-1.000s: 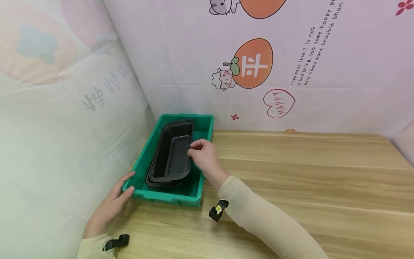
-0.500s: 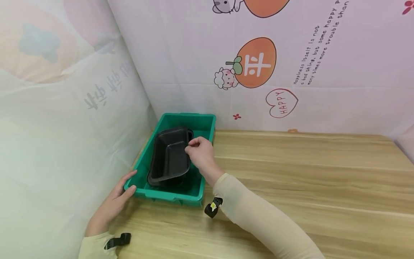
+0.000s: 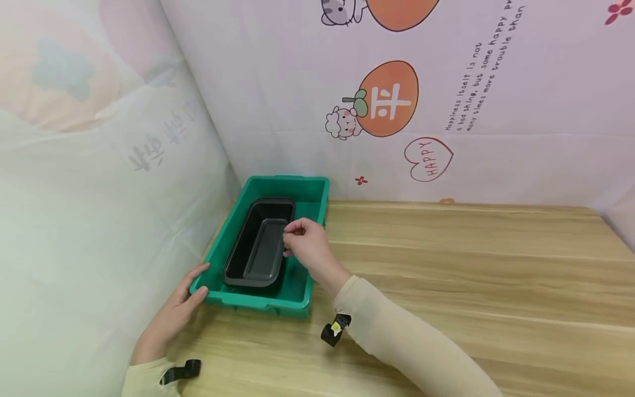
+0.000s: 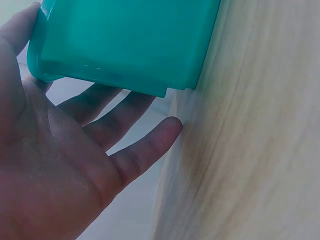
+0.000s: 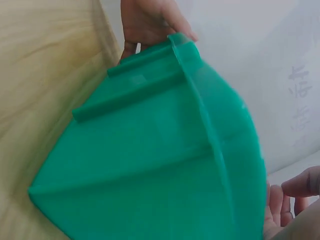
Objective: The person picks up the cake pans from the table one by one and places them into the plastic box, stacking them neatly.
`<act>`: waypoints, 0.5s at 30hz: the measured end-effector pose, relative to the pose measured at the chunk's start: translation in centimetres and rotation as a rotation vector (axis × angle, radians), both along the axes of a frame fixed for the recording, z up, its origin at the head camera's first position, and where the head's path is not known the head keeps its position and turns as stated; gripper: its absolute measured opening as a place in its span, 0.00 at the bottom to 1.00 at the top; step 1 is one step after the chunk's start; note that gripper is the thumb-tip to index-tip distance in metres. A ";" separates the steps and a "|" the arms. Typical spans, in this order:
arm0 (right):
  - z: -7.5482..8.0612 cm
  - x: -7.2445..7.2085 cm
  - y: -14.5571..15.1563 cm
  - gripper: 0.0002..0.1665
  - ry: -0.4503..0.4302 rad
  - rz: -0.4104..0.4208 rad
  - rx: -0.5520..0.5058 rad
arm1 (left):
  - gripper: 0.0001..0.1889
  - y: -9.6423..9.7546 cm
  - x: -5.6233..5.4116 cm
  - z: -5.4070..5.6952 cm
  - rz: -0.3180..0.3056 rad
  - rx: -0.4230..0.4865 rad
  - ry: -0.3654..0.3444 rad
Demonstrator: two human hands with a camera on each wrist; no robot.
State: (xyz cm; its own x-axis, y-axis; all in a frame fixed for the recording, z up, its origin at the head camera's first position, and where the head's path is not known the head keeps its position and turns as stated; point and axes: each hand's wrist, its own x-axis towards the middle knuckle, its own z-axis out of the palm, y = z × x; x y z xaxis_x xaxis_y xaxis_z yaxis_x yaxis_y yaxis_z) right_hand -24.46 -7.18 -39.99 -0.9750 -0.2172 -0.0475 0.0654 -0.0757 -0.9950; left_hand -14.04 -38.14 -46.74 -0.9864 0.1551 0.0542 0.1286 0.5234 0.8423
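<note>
A dark loaf pan (image 3: 267, 251) lies lengthwise inside the green plastic tray (image 3: 245, 300). My right hand (image 3: 312, 248) is at the pan's right long side, thumb and forefinger pinching at its rim. In the right wrist view the fingers of my right hand (image 5: 287, 205) show beyond the tray's rim, and the tray's wall hides the pan. My left hand (image 3: 173, 309) holds the tray's near left corner, thumb on the rim and fingers along the outside. The left wrist view shows several fingers of my left hand (image 4: 100, 125) behind the tray wall (image 4: 120, 45).
The tray stands on a wood-grain table (image 3: 446, 286), close to the left wall sheet (image 3: 99, 231). Behind the table hangs a printed back sheet (image 3: 297, 110). A black strap (image 3: 337, 329) sits on the right sleeve.
The loaf pan has come down from a tilted position to lie flatter in the tray. The second pan's rim beneath it no longer shows. My left hand stays on the tray corner.
</note>
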 end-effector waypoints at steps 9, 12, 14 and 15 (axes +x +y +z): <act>1.3 1.1 2.4 0.06 0.073 0.009 -0.060 | 0.30 -1.2 0.1 1.0 0.027 -0.101 -0.026; 2.0 0.6 4.1 0.07 0.102 -0.036 -0.107 | 0.29 -1.3 -0.2 2.3 0.048 -0.218 0.035; 2.4 0.2 5.6 0.06 0.101 -0.071 -0.137 | 0.29 -1.2 -0.6 3.4 0.053 -0.278 0.066; 2.5 0.1 6.4 0.06 0.097 -0.086 -0.146 | 0.29 -1.0 -0.9 4.0 0.049 -0.290 0.081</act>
